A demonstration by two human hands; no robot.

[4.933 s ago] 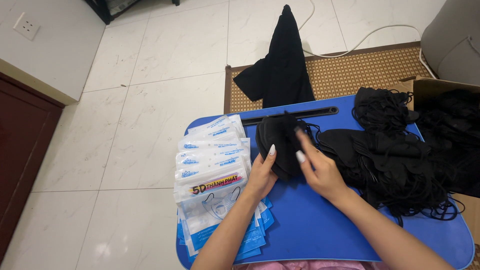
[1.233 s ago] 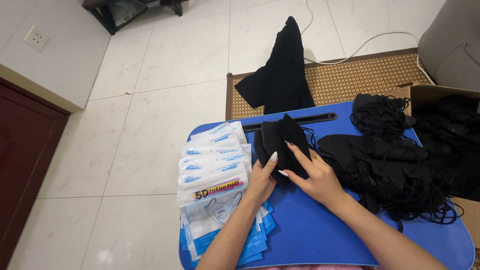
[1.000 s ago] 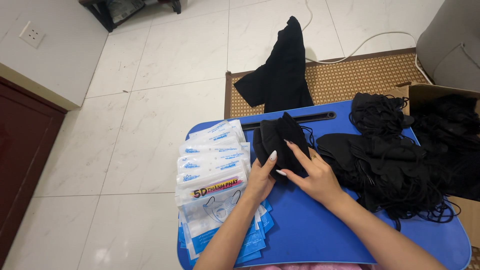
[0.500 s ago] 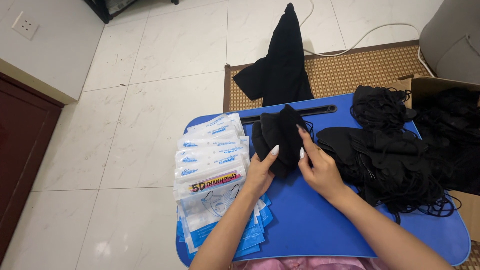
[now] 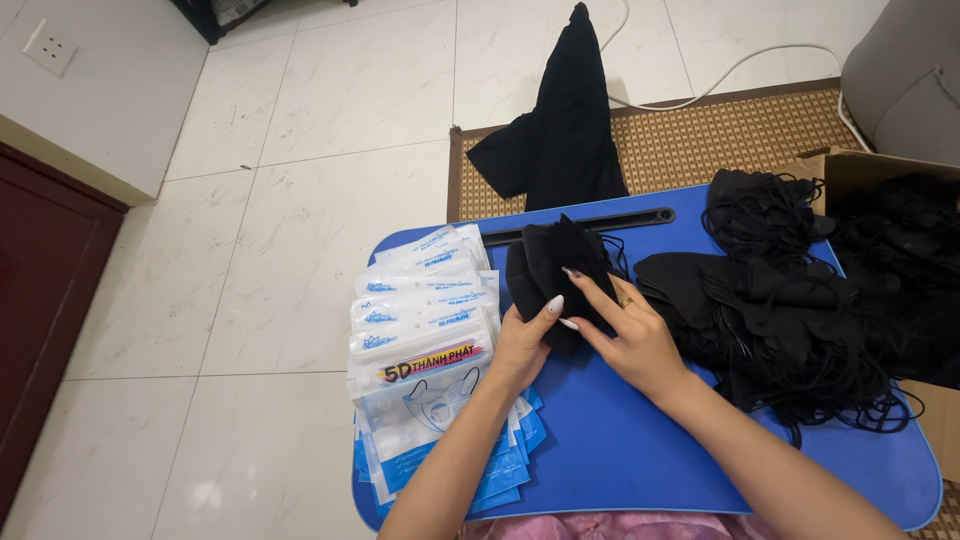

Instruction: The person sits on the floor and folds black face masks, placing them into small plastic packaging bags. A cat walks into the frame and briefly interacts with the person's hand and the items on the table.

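Note:
Both my hands hold a small stack of black face masks (image 5: pixel 556 268) upright over the blue lap table (image 5: pixel 640 450). My left hand (image 5: pixel 528 340) grips the stack's lower left edge, thumb against the front. My right hand (image 5: pixel 622 330) presses its fingers flat on the stack's right side. To the left lies a fanned row of clear and white mask packets (image 5: pixel 425 330) with blue ones beneath. A big tangled heap of loose black masks (image 5: pixel 790 310) covers the table's right part.
A black cloth (image 5: pixel 562 130) stands draped beyond the table on a woven mat (image 5: pixel 720 140). A cardboard box (image 5: pixel 880 175) with more black masks sits at right. White tiled floor (image 5: pixel 300 150), a white cable and a dark wooden door (image 5: pixel 40 290) lie to the left.
The mask stack has been raised from lying flat to standing more upright between my hands. My right fingers have shifted along its side.

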